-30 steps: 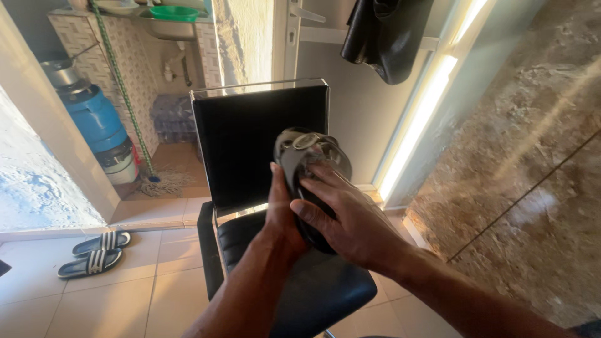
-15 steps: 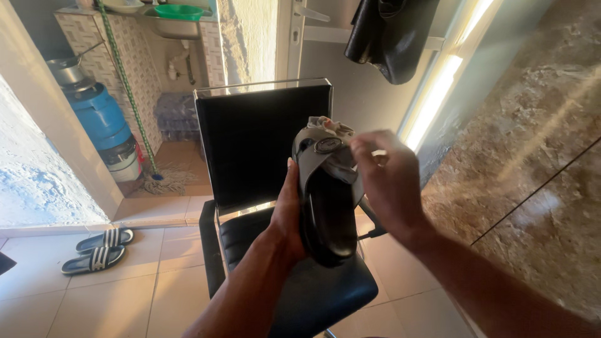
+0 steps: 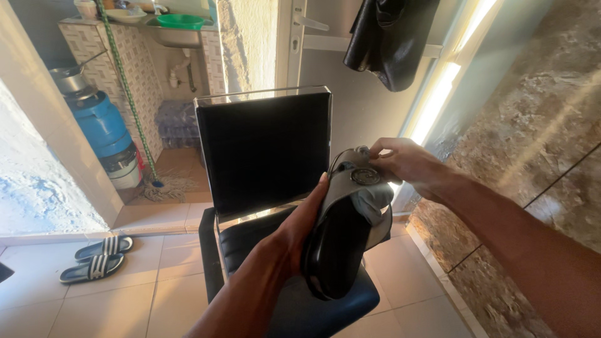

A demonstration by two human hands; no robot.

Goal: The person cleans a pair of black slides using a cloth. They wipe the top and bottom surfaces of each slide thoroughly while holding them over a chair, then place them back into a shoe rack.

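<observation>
My left hand (image 3: 299, 230) grips a black slide sandal (image 3: 335, 247) with a grey strap from its left side and holds it tilted over a black chair (image 3: 263, 150). My right hand (image 3: 400, 164) pinches the top of the strap near a round emblem, with a small grey cloth (image 3: 370, 201) bunched against the strap below my fingers. The sandal's toe end points up and its heel hangs down over the chair seat (image 3: 300, 300).
A pair of striped slides (image 3: 94, 256) lies on the tiled floor at left. A blue gas cylinder (image 3: 100, 125) and a mop (image 3: 159, 184) stand by a tiled sink counter with a green basin (image 3: 181, 20). A black bag (image 3: 388, 34) hangs on the door.
The sandal has tipped lower and to the right. My right hand moved from rubbing the footbed up to the strap's top, carrying the cloth with it.
</observation>
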